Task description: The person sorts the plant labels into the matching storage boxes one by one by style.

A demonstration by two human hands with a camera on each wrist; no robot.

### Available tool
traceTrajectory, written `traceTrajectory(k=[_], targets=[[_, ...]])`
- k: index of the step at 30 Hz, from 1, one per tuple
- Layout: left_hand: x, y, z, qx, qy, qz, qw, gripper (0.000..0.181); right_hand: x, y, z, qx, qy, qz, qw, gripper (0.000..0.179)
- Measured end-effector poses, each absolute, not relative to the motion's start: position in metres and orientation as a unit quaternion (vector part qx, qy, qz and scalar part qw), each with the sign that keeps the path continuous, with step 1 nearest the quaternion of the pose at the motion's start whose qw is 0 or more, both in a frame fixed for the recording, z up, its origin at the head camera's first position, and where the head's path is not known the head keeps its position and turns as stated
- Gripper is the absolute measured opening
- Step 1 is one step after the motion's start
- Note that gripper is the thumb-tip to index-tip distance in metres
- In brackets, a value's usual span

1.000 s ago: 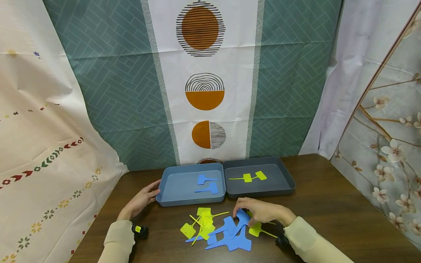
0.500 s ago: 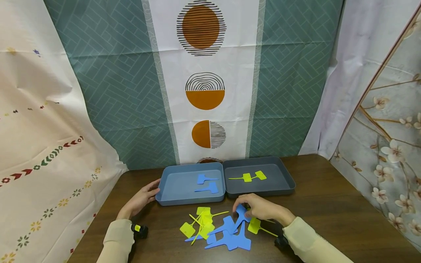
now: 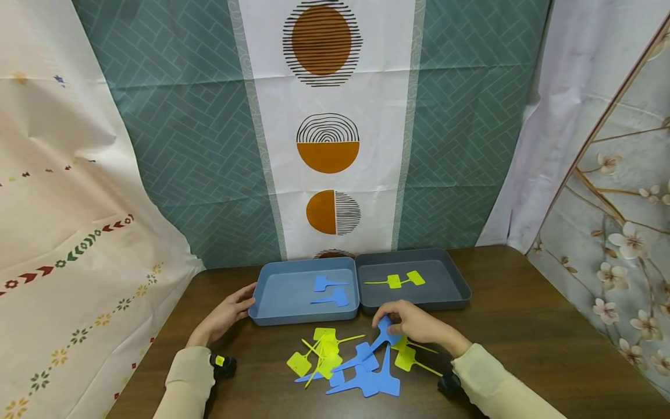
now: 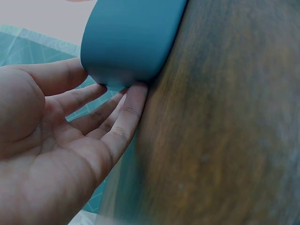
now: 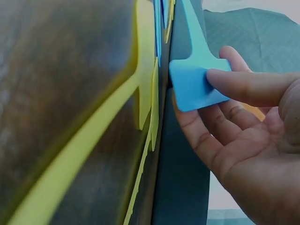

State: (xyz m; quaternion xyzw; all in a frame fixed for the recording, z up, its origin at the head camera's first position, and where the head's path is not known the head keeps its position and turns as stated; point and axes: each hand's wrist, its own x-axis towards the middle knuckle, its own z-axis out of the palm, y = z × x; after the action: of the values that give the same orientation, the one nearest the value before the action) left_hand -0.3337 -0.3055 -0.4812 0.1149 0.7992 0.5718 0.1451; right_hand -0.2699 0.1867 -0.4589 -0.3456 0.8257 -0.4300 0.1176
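My right hand (image 3: 421, 326) pinches the head of a blue T-shaped plant label (image 5: 197, 84) between thumb and fingers, its stem slanting over the pile in the head view. Under and beside it lie more blue plant labels (image 3: 366, 381) on the table. Yellow plant labels (image 3: 328, 349) form a heap to the left, and a few yellow ones (image 3: 405, 359) lie below the right hand. My left hand (image 3: 225, 317) touches the left end of the blue-grey tray (image 3: 293, 319), its fingers extended against the wall in the left wrist view.
A dark grey tray (image 3: 419, 305) stands right beside the blue-grey one and bears two yellow labels (image 3: 416, 277). Two blue labels (image 3: 339, 297) lie in the blue-grey tray. Patterned cloths (image 3: 209, 145) hang behind the brown wooden table (image 3: 502, 326) and at its sides.
My right hand has risen and moved slightly toward the trays, drawing the blue plant label up from the pile. The left hand stays at the tray.
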Motion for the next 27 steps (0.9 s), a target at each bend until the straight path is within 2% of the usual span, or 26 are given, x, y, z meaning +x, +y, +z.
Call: traceTrajectory(k=[16,27], targets=[[-0.334,-0.304,-0.481,0.114,0.799,0.572,0.149,0.060,-0.271,0.187,-0.440,-0.272,0.798,-0.523,0.131,0.029],[-0.334,-0.304,-0.479,0.116,0.795,0.576,0.151,0.062,-0.299,0.176,-0.407,-0.276,0.810,-0.507,0.108,0.023]])
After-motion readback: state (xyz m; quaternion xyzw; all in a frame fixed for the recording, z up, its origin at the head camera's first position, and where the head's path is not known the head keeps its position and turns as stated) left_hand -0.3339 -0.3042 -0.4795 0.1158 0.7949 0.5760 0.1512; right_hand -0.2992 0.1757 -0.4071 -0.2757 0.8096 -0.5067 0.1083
